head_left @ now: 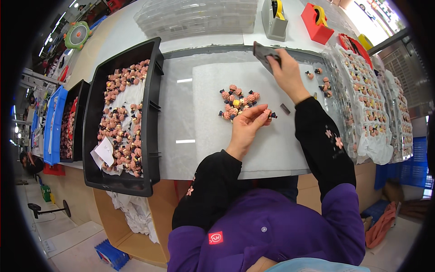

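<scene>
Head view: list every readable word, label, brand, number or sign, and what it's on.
No word or number reads clearly.
Purple garment: red square patch with a looping white emblem, no clear word.
Right black sleeve: faint marks near the pink flowers, too small to read.
White paper slip in the black tray: no legible writing.
Dark flat object in the right hand: no legible text.

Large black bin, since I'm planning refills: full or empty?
Partly full: pink pieces cover much of the bin, but bare white lining shows between them.
</scene>
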Motion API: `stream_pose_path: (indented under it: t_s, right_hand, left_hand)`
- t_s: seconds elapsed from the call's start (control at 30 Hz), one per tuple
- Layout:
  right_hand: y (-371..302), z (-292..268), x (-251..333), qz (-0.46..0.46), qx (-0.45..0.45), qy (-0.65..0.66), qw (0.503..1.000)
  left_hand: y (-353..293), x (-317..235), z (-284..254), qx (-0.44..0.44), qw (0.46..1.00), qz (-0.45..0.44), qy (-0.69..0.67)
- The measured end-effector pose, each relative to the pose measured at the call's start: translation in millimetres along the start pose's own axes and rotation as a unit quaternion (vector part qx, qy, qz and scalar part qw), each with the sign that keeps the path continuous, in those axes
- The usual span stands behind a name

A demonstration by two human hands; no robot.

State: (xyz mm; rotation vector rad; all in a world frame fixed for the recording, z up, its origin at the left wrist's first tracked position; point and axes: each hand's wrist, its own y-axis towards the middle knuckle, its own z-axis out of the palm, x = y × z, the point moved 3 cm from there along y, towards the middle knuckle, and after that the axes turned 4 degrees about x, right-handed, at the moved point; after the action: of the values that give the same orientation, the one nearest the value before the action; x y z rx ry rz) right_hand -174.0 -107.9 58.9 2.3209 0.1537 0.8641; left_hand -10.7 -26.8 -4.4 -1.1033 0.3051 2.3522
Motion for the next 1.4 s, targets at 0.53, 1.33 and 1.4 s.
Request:
stream_pose_path:
  t_s: [0.53,1.33,1.4]
  right_hand:
    - [-111.5,-48.8,82.9,-0.041,0.144,0.04,0.988]
    - [-99.0,-65.5,60.8,0.07,0.121,0.188,0.972]
    - [-99.8,-58.5,74.9,-0.029,0.188,0.162,0.968]
  left_hand:
    - [-2.9,8.6,-7.0,-0.009,1.0,-0.02,0.006]
    - [-4.1,5.1,-2.2,-0.002,0.999,-0.041,0.02]
    - [-3.8,7.7,-4.9,0.027,0.999,-0.039,0.018]
